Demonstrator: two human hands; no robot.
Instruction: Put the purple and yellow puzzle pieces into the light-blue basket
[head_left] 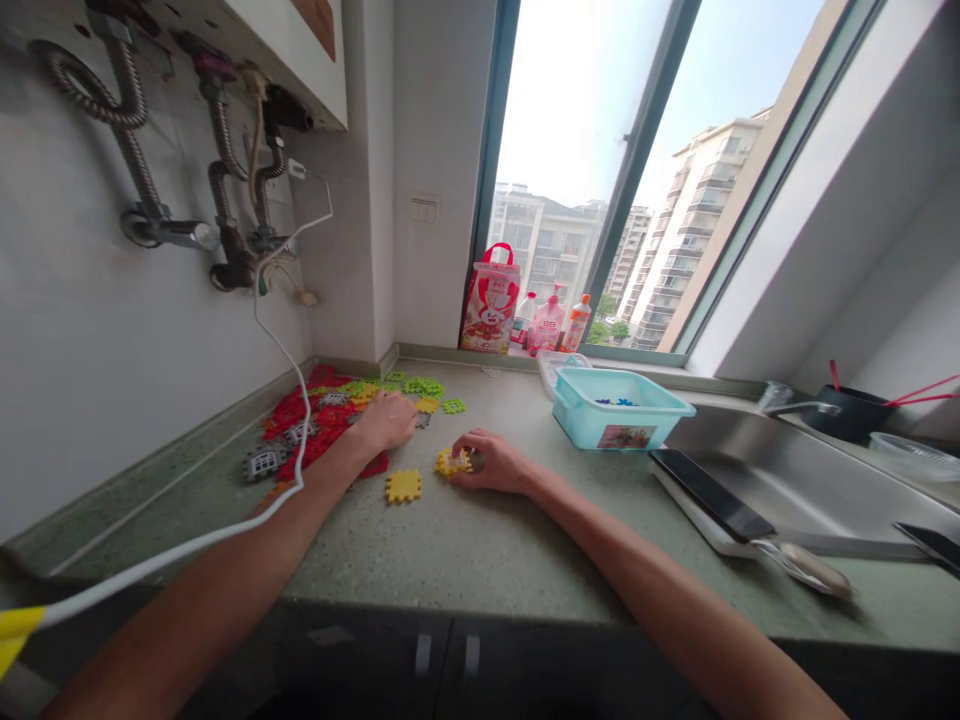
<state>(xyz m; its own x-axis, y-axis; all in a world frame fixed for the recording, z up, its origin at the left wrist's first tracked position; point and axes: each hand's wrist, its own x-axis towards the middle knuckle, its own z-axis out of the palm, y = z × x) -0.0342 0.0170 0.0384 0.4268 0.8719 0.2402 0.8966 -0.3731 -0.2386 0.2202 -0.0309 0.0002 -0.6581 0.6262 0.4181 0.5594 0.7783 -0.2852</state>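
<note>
My right hand (pixel 491 462) is closed, with thumb and fingers around a yellow interlocking plastic block piece (pixel 444 462) low over the counter. A flat yellow tile (pixel 403 487) with notched edges lies left of it. Farther left, my left hand (pixel 388 420) is at the edge of a pile of red interlocking tiles (pixel 322 425); its fingertips are hidden behind the back of the hand. Beyond that hand are green tiles (pixel 424 386), and a yellow tile (pixel 427 405) lies just beside its fingers. Grey window-shaped pieces (pixel 264 462) rest at the pile's left.
A light-blue plastic bin (pixel 622 420) with blue pieces inside stands right of my hands, its clear lid (pixel 562 368) behind it. A phone (pixel 709 492) lies by the sink (pixel 810 490). A white cable (pixel 289 380) crosses over my left forearm. Bottles (pixel 547 325) line the windowsill.
</note>
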